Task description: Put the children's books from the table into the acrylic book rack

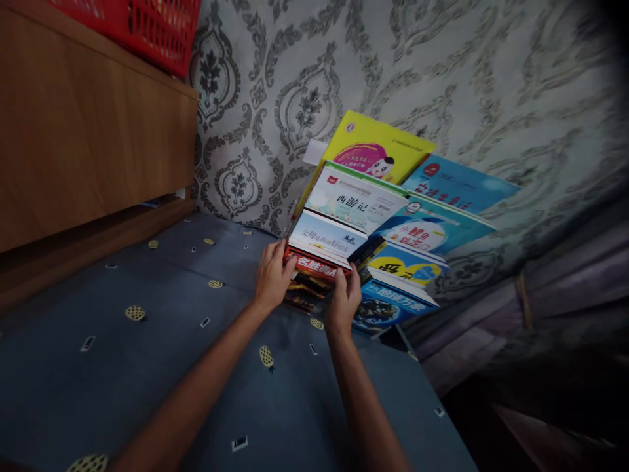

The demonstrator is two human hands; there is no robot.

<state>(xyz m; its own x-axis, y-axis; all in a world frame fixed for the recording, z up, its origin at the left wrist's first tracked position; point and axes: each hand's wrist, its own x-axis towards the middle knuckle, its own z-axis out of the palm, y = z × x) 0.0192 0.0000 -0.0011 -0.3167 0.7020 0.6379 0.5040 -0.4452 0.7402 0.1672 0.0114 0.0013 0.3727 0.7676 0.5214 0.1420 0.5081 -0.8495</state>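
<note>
My left hand (pixel 273 275) grips the left edge of a dark book with a red title band (pixel 314 267), and my right hand (pixel 344 298) is closed on its right edge. That book is at the front of a row leaning back against the wall. Behind it rise a pale blue book (pixel 327 236), a white book (pixel 361 200) and a tall yellow book (pixel 388 141). Beside my right hand stands a second row, with a blue book (pixel 388 305) in front, then a yellow-and-blue book (pixel 407 262), a teal book (pixel 432 226) and a light blue book (pixel 462 183).
Grey-blue cloth (pixel 196 367) with a pineapple print covers the surface under the books. A wooden cabinet (pixel 98 124) stands at the left, with a red plastic basket (pixel 164 33) on top. Patterned wallpaper (pixel 309 98) lies behind; a curtain (pixel 491 321) hangs at the right.
</note>
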